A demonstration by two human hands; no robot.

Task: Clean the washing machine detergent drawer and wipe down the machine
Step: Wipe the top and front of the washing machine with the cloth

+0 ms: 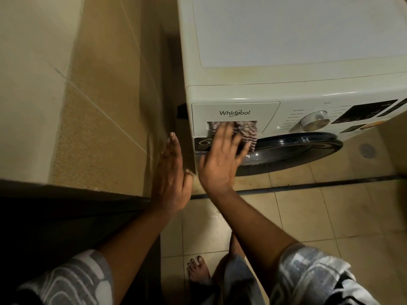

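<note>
Striped cloth (247,130) is being pressed against the detergent drawer (233,113) by the flat, straight-fingered right hand (220,159); the left hand (170,172) is hovering open alongside.

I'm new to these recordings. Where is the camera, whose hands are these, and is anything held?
There is no robot: one camera worn on a person's head looks down at their bare hands. Ahead stands a white front-loading washing machine on a beige tiled floor. The right hand presses a striped dark-and-white cloth with straight fingers into the handle recess of the white detergent drawer. The left hand is flat, holds nothing, beside the machine's left corner.
</note>
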